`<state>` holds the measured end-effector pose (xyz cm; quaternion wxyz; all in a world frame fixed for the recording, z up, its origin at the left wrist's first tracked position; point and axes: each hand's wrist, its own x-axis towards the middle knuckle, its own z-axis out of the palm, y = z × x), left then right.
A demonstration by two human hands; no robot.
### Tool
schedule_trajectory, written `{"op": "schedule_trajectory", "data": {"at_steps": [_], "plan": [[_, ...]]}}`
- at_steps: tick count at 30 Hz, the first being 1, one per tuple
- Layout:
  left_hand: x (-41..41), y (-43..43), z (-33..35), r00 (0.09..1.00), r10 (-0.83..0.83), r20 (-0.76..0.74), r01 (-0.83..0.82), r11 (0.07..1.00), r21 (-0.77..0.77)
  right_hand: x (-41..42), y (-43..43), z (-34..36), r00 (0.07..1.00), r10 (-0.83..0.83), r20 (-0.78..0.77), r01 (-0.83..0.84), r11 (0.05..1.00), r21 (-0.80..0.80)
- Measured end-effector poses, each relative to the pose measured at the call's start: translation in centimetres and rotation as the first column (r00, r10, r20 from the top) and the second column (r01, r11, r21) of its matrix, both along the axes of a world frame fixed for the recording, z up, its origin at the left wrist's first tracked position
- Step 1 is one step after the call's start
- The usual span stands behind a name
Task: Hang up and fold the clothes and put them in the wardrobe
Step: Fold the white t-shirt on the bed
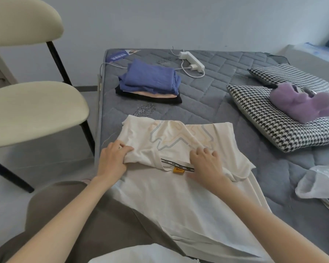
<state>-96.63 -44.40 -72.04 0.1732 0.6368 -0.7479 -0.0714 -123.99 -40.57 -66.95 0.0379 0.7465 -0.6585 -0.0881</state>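
Two hands: my left hand (112, 160) and right hand (205, 162), fingers curled, pinched shirt (169, 196) fold. Judged it soft, light, limp; corners best grip.

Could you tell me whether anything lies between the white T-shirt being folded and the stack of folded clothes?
Nothing visible does: only bare grey mattress separates the T-shirt from the stack. The power strip lies beyond it, the pillows off to the right.

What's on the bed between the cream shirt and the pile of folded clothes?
Nothing loose: the head view shows only bare grey mattress, with a stitched leaf motif, between cream shirt and pile of folded clothes.
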Motion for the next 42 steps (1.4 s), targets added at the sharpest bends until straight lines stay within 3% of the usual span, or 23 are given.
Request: {"op": "schedule_trajectory", "data": {"at_steps": [4,7,13,18,23,27,32,37,39,42], "plan": [[0.5,0.8,-1.2,0.995,0.068,-0.073,-0.070,0.997,-0.034,5.4,-0.3,-1.6,0.919,0.110,0.379,-0.117,0.993,-0.004],[0.7,1.0,-1.7,0.983,0.076,-0.168,-0.099,0.986,-0.134,8.7,-1.2,-3.1,0.864,0.205,0.460,-0.198,0.978,-0.064],[1.7,0.2,-1.8,0.890,0.104,-0.443,-0.220,0.950,-0.220,12.6,-2.7,-5.2,0.906,0.164,0.389,-0.108,0.981,-0.163],[1.5,-0.3,-1.6,0.840,0.056,-0.539,-0.238,0.932,-0.274,14.2,-4.2,-5.3,0.917,0.163,0.365,-0.059,0.958,-0.280],[2.1,-0.3,-1.5,0.840,0.030,-0.542,-0.252,0.906,-0.340,13.8,-5.2,-4.6,0.899,0.202,0.388,-0.048,0.927,-0.373],[2.5,-0.4,-1.3,0.843,0.060,-0.535,-0.290,0.888,-0.356,12.3,-4.9,-3.8,0.910,0.296,0.290,-0.148,0.886,-0.440],[3.2,0.1,-1.0,0.902,0.061,-0.428,-0.219,0.918,-0.329,9.6,-3.8,-3.1,0.840,0.471,0.269,-0.307,0.821,-0.481],[3.9,1.1,-1.6,0.957,0.095,-0.274,-0.119,0.990,-0.074,8.9,-1.8,-4.7,0.796,0.581,0.171,-0.512,0.796,-0.322],[3.9,1.4,-1.9,0.980,0.092,-0.177,-0.098,0.995,-0.023,8.9,-1.6,-5.0,0.800,0.577,0.163,-0.555,0.816,-0.164],[3.8,1.8,-2.0,0.984,0.121,-0.128,-0.124,0.992,-0.011,8.6,-2.0,-4.2,0.835,0.473,0.281,-0.526,0.837,0.153]]}}
